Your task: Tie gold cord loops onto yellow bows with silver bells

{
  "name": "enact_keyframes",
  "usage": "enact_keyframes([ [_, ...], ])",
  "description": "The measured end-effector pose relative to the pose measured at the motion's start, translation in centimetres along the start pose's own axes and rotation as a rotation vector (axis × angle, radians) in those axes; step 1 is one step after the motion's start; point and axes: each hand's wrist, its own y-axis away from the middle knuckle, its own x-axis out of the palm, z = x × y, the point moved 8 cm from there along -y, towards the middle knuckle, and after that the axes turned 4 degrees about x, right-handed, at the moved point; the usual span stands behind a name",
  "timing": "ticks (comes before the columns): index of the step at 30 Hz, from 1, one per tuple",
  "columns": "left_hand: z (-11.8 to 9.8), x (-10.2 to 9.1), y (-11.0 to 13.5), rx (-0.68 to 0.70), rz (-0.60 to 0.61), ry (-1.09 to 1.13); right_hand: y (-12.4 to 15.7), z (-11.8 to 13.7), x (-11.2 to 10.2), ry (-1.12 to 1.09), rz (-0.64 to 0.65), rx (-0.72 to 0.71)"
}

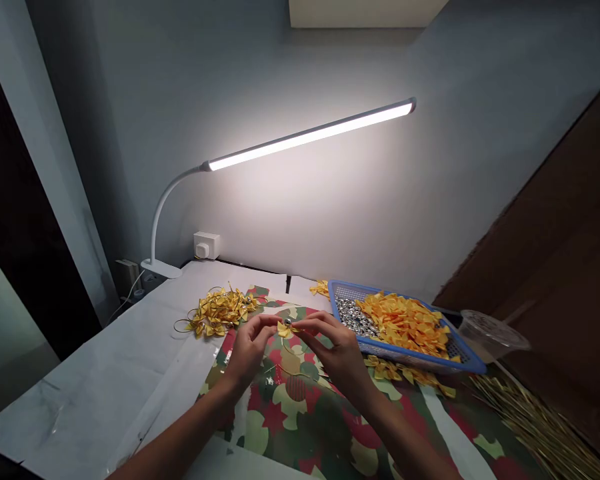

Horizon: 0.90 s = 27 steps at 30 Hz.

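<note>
- Nearest: camouflage-patterned sheet spread over the white-covered desk, beneath both forearms.
- Left hand: grip pinched, thumb and index fingertips on the left side of a small yellow ribbon bow.
- Right hand: grip pinched, fingertips at the bow's right edge; exact contact too small to tell.
- Key relation: bow lies directly between the two grips, above the sheet. Neither hand is clearly nearer; more yellow shows on the left hand's side. Long axis appears to run across, hand to hand, though fingers cover its ends.
- Silver bead sits at the bow's far side, in the gap between the fingertips.
- Beyond the right hand: blue plastic basket holding silver beads and loose yellow bows.
- Beyond the left hand: pile of gold bows with wire loops.
- Farthest: lit desk lamp.
</note>
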Motion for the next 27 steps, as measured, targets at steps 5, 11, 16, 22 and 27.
enact_keyframes([
  [5,-0.4,1.4,0.2,-0.023,0.168,0.031,0.0,-0.4,0.2,-0.074,0.049,0.051],
  [11,-0.4,1.7,0.4,-0.036,0.181,0.031,0.0,-2.0,-0.4,-0.312,0.04,0.3],
  [16,-0.3,1.9,0.5,-0.05,0.21,-0.006,0.0,-2.9,-0.1,-0.514,0.082,0.473],
  [22,0.3,2.2,0.5,-0.08,0.236,-0.004,0.2,-3.7,0.6,-0.763,0.096,0.607],
  [27,0.2,3.0,0.5,-0.083,0.367,0.053,0.5,-3.6,1.4,-1.011,0.111,0.693],
])
